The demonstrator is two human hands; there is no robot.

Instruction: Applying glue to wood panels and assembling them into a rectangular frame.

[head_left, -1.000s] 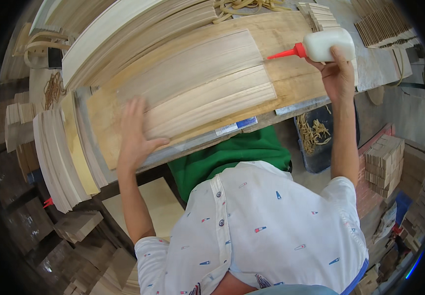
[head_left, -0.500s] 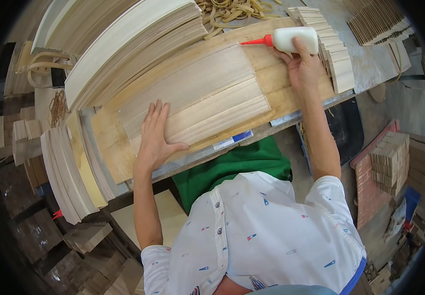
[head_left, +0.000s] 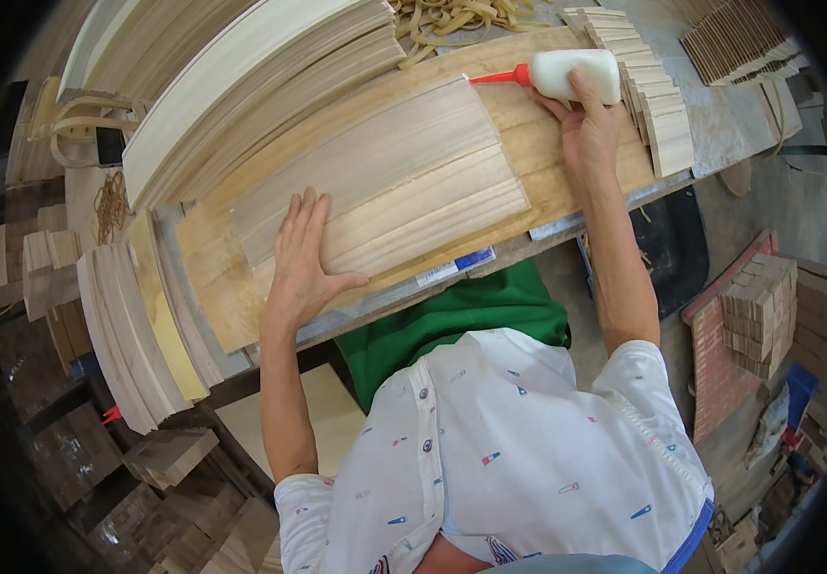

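Apparently I'm gluing: my right hand (head_left: pixel 590 136) grips the bottle (head_left: pixel 566 75), upper right, its red nozzle (head_left: pixel 504 76) at the far corner of the wooden strips (head_left: pixel 404 172), upper centre; my spread left hand (head_left: pixel 302 253) rests on them. Next likely calls for steady squeezing.

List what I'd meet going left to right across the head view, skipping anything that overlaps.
Tangle of thin brown bands → left hand → white bottle with red nozzle → stacked wooden blocks.

A white bottle (head_left: pixel 559 75) tilts sideways, its red nozzle (head_left: pixel 501 77) at the far right corner of flat, pale wooden strips (head_left: pixel 394 167) lying edge to edge.
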